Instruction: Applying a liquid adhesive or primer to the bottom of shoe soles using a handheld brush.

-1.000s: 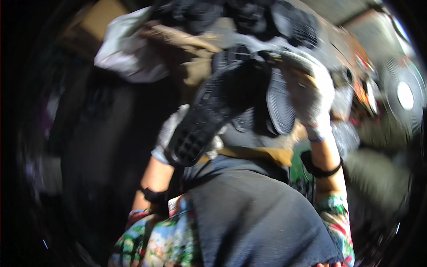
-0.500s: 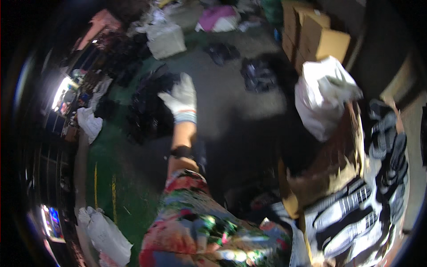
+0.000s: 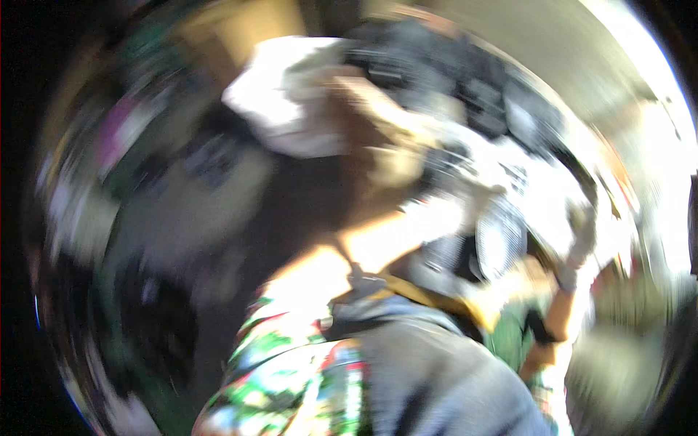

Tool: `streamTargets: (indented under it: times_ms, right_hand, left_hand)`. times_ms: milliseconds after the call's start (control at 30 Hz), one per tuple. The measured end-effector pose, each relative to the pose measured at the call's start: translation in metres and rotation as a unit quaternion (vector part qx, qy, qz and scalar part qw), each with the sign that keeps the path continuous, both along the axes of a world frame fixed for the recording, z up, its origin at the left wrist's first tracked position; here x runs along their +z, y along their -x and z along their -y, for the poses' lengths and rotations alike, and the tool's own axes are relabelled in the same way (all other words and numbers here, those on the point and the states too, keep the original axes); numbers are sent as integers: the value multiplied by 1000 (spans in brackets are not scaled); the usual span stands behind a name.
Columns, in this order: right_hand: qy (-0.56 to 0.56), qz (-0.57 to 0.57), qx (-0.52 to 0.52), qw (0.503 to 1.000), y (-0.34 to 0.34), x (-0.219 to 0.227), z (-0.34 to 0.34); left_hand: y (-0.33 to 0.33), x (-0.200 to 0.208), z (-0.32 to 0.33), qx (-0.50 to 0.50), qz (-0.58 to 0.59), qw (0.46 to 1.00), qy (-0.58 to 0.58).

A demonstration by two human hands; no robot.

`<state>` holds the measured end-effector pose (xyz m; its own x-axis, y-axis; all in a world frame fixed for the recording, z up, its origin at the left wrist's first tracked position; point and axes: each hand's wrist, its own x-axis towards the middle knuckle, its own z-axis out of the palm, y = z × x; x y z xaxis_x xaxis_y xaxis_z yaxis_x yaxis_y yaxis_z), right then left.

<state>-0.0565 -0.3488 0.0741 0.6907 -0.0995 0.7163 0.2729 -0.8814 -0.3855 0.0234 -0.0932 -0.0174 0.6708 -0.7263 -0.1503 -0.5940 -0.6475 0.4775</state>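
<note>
Sunlit and smeared by motion, my left hand (image 3: pixel 442 216) in a pale glove reaches over a table at the right. Dark, white-edged items that look like shoes (image 3: pixel 500 236) lie around it. Whether it touches any of them cannot be made out. My right hand (image 3: pixel 582 229), also gloved, is raised near the far right side of the same table, close to the bright white surface (image 3: pixel 542 192). Its fingers are blurred, and I cannot make out anything in them. More dark shoe-like items (image 3: pixel 465 80) are heaped farther back.
A white sack (image 3: pixel 287 98) stands beyond the table's left end, by a torn brown cardboard edge (image 3: pixel 371 109). Behind it are cardboard boxes (image 3: pixel 240 33). Dark plastic bags (image 3: pixel 211 156) lie on the floor to the left. A pale wall (image 3: pixel 552 43) rises behind the table.
My view has swung right, from the floor to the table. The left hand, stretched out over a black bag before, is now over the table. My right hand has come into view.
</note>
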Motion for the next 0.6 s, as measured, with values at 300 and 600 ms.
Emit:
streamTargets:
  times_ms: [300, 600]
  right_hand:
    - [-36, 131, -121, 983, 51, 34, 144]
    - [1, -142, -233, 962, 15, -6, 215]
  left_hand:
    - [8, 0, 96, -328, 306, 874, 187]
    - [-33, 88, 83, -344, 289, 876, 173]
